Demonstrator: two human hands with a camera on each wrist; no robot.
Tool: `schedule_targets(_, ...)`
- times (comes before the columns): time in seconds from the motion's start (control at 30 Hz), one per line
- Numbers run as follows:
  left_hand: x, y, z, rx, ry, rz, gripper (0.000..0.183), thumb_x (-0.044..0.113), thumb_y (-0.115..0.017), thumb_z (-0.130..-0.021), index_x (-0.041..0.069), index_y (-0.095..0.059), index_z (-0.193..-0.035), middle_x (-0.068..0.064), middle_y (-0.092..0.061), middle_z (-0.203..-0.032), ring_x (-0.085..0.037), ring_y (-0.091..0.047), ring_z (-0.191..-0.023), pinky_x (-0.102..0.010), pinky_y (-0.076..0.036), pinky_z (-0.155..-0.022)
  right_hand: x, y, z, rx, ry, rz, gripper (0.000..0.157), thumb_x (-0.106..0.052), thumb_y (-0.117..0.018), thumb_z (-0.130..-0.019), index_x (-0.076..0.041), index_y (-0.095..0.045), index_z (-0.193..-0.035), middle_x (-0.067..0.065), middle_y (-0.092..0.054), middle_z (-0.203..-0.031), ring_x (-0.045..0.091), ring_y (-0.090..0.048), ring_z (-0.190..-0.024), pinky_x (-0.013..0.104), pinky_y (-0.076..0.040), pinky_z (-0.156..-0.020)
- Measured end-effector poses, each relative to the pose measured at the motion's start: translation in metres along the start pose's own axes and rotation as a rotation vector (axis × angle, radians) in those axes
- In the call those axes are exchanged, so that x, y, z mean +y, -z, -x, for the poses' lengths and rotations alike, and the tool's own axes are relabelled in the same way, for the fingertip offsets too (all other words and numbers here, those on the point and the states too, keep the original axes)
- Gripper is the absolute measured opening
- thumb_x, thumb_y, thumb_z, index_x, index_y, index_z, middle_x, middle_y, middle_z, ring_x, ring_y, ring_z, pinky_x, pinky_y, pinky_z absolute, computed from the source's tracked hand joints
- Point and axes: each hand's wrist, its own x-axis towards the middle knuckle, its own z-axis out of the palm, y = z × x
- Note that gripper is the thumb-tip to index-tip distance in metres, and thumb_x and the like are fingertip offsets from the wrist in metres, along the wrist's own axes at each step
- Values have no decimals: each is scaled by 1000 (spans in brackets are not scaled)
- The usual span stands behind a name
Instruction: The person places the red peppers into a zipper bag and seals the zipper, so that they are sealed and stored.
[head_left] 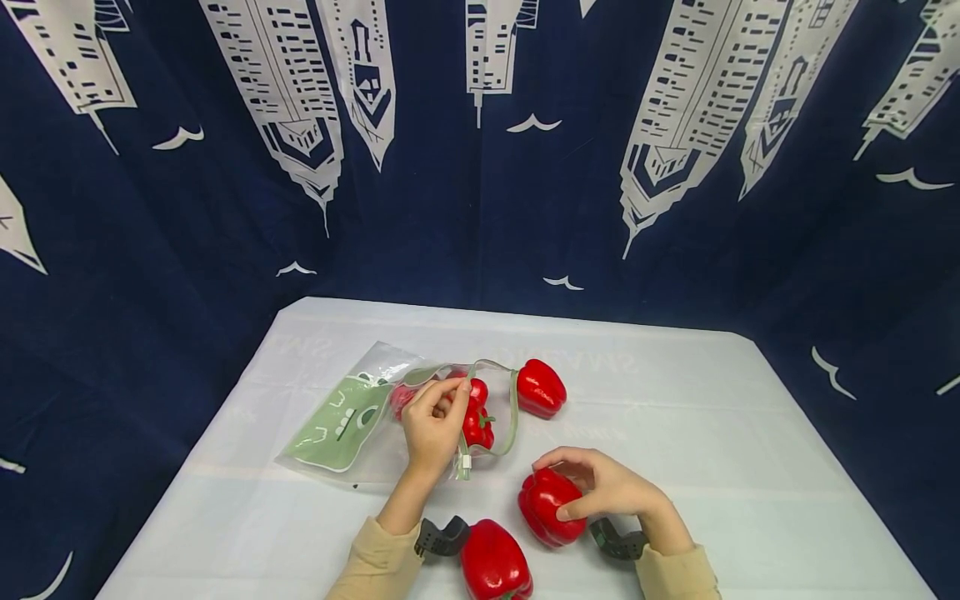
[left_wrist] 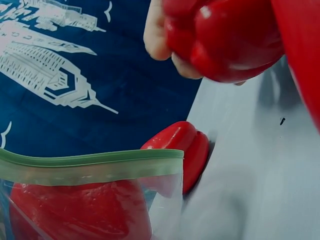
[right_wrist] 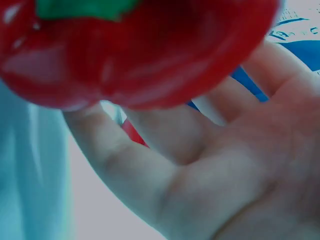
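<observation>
Red gloss, green stem at one end: pepper (head_left: pixel 551 507) in the right hand (head_left: pixel 611 483). Grasp is thumb on the near side, fingers over the far side; spread wide, presumably because the body is too broad and slick for a fingertip hold. Right wrist view shows the palm standing off from the skin, so the load seems to sit on the digits. Pepper appears raised off the table; exact clearance not readable.

Left hand (head_left: pixel 435 421): thumb and forefinger pinch the green rim of the clear zip bag (head_left: pixel 341 429). Bag lies on its side, mouth toward the right; the pinch probably props the limp upper edge, which would otherwise sag shut. White slider (head_left: pixel 467 461) hangs at the near end of the rim, out of the opening.

Inside, one bagged pepper (head_left: pixel 477 427) sits at the mouth, more red behind it through the plastic; count uncertain. Their weight likely anchors the bag.

Further out: far pepper (head_left: pixel 542 388) just beside the rim, contact unclear; near pepper (head_left: pixel 495 560) beside the left wrist mount (head_left: pixel 442 537). White table (head_left: pixel 712 417), navy backdrop (head_left: pixel 480 217) behind.
</observation>
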Motion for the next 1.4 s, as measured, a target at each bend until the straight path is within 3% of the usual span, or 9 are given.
schedule_targets(0.33,0,0,0,5,-10,0,6,-14,-69,-74,-9,-68,-78,-12,-54,-58,-15,-44,-45,-14,-34,-42,-8,4,-9,132,0,90,59,-9,-74,-74,-1,-49,-127,20,-51,-122,41,-47,-110,39,-54,-77)
schedule_targets(0.63,-1,0,0,5,-17,6,5,-13,-69,-74,-9,-67,-77,-12,-54,-59,-14,-43,-45,-13,-32,-42,-18,6,-23,245,60,128,58,-7,-73,-75,-1,-49,-127,20,-51,-123,39,-50,-107,38,-54,-76)
schedule_targets(0.8,0,0,0,7,-7,-3,5,-12,-69,-74,-9,-68,-78,-12,-55,-58,-14,-44,-45,-13,-33,-42,-24,4,-33,329,46,144,56,-10,-73,-76,-3,-51,-127,20,-50,-123,39,-48,-110,37,-54,-75)
schedule_targets(1.07,-1,-2,0,4,-4,0,5,-12,-69,-74,-9,-68,-77,-12,-55,-59,-15,-44,-46,-13,-34,-43,-30,0,-51,408,1,103,56,-12,-73,-77,0,-51,-127,21,-48,-127,38,-46,-114,37,-53,-78)
schedule_targets(1.33,-33,-6,10,-1,3,9,3,0,-72,-78,-1,-71,-81,-4,-57,-61,-9,-45,-47,-13,-35,-42,-34,-4,-63,467,-32,25,56,-13,-69,-80,3,-49,-129,19,-38,-138,37,-48,-117,39,-51,-83)
schedule_targets(1.4,-26,-4,8,-3,2,14,3,-2,-71,-78,-2,-71,-80,-6,-56,-61,-10,-45,-47,-13,-35,-42,-35,-7,-64,489,-44,8,56,-12,-69,-80,2,-49,-130,18,-38,-139,37,-48,-117,39,-51,-84)
